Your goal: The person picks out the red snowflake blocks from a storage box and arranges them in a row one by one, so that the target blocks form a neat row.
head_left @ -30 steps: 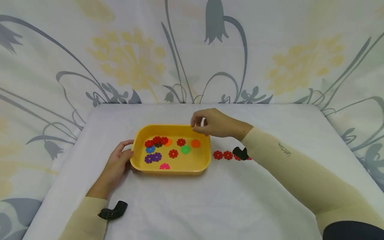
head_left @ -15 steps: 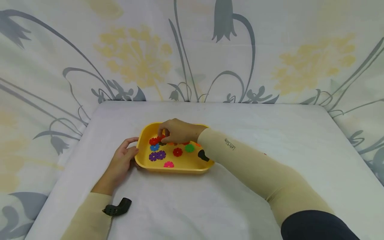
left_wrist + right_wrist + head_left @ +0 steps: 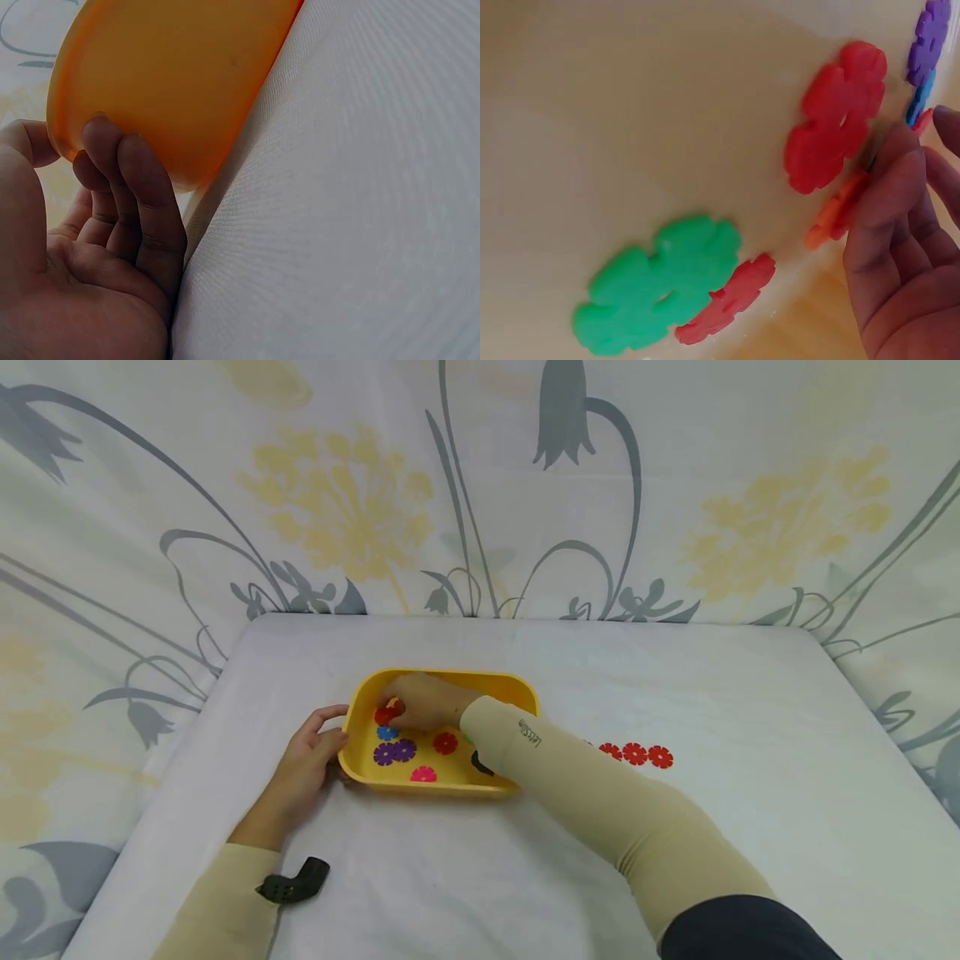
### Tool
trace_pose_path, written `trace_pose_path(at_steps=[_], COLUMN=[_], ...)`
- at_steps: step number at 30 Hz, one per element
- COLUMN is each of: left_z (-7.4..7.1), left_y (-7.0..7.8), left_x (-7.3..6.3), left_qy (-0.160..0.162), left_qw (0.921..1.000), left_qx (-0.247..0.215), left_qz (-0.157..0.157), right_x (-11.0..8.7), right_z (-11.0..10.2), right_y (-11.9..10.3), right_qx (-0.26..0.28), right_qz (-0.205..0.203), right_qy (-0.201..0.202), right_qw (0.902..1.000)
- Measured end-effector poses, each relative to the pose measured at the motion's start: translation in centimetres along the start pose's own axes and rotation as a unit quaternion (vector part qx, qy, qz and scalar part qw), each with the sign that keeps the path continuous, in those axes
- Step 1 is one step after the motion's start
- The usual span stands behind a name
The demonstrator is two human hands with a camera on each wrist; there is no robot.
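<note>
My left hand grips the left end of a yellow plastic tray; in the left wrist view the fingers curl against its outer wall. Inside the tray, my right hand reaches with bent fingers to a cluster of red notched flower discs at the left. Red shows by its fingertips, but I cannot tell whether they pinch a disc. A blue disc and purple discs lie just in front. In the right wrist view, an orange disc lies beside the fingers.
Also in the tray are a single red disc, a pink disc and a green disc. Right of it, red discs form a row on the white cloth, partly hidden by my right sleeve. A flower-patterned curtain hangs behind.
My right hand has moved left from the tray's far right rim and down into the disc cluster. My left hand keeps its hold on the tray.
</note>
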State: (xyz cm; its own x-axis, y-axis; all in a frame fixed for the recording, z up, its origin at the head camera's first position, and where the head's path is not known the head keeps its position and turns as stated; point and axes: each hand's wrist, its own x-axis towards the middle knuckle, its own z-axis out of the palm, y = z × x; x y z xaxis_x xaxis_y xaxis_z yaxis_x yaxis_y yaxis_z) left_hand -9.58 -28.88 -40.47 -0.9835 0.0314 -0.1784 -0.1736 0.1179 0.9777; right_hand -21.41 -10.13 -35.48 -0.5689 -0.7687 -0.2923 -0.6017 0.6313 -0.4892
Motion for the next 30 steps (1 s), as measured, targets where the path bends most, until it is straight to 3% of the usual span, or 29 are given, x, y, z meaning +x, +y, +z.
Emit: trace_pose_path(at_steps=[12, 21, 30], left_z=[0.12, 0.22, 0.23], left_y=[0.41, 0.41, 0.35], left_x=[-0.26, -0.23, -0.34], left_qy=[0.003, 0.004, 0.005], left_qw=[1.0000, 1.0000, 0.9999], left_qx=[-0.009, -0.003, 0.009], left_qz=[0.002, -0.001, -0.007], right_x=[0.39, 0.19, -0.20], right_z=[0.40, 0.26, -0.47], right_y=[-0.24, -0.24, -0.78], right_qx=[-0.075, -0.081, -0.105], right_qz=[-0.017, -0.024, -0.051], right_qy=[0.003, 0.006, 0.041], right_qw=[0.9970, 0.9964, 0.9923])
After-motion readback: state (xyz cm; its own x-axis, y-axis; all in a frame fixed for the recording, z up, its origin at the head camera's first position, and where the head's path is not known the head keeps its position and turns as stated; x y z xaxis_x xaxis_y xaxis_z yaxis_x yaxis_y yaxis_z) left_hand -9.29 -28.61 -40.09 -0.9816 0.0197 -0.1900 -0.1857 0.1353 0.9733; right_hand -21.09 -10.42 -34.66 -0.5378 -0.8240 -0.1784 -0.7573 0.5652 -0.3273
